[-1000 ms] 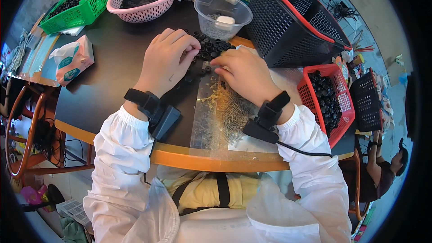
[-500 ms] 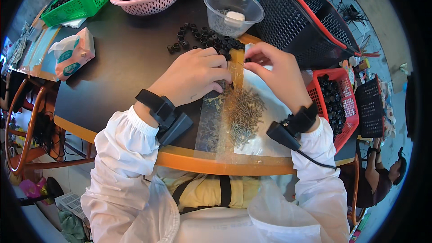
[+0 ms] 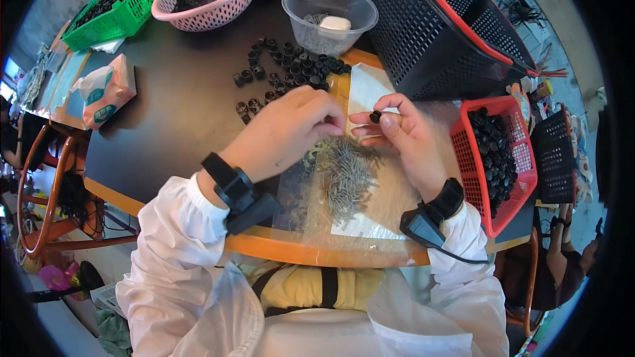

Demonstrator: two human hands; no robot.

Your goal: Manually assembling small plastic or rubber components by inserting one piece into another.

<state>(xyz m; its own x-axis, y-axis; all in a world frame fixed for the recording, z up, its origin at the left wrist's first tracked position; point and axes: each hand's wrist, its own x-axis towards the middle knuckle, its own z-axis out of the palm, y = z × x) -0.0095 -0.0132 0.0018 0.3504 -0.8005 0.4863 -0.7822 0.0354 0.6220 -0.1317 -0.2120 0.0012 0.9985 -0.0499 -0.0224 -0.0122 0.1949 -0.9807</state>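
My right hand (image 3: 411,137) pinches a small round black plastic cap (image 3: 375,117) between thumb and fingers, above a clear plastic sheet. Just left of it, my left hand (image 3: 291,127) is closed in a pinch, its fingertips over the far end of a pile of thin metal screws (image 3: 347,182). What the left fingers hold, if anything, is too small to make out. The screws lie on clear plastic and white paper near the table's front edge. Beyond my left hand, several loose black caps (image 3: 289,59) are spread over the dark tabletop.
A red basket of black parts (image 3: 532,175) stands on the right, below a tall black basket (image 3: 423,33). At the back are a clear bowl (image 3: 294,3), a pink basket (image 3: 198,23) and a green basket (image 3: 122,23). A tissue pack (image 3: 109,92) lies left.
My right hand has drawn back from the loose caps toward me, with the black cap in its fingers. My left hand stays pinched near the screws. The whole view has shifted slightly.
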